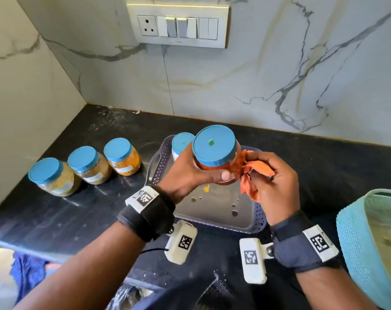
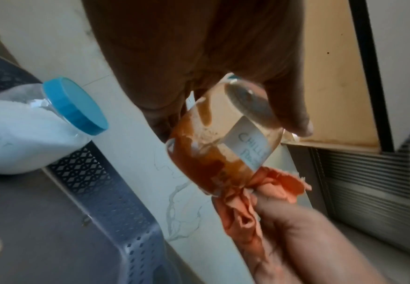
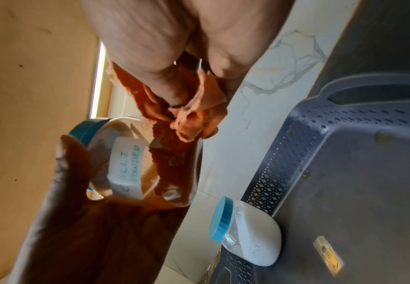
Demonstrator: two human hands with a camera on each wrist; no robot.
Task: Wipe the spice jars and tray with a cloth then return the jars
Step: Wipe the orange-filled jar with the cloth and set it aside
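Left hand [image 1: 185,173] gripping chilli jar [image 1: 216,153] at frame centre, above tray [image 1: 246,222]; right hand [image 1: 277,182] pinching orange cloth [image 1: 254,173] against jar side. Salt jar [image 1: 182,143] on tray; three jars [image 1: 87,166] on surface [image 1: 55,220], left. Apparently mid-wipe; tray and return left.

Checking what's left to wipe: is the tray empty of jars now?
No, the salt jar stands in the tray near its perforated wall.
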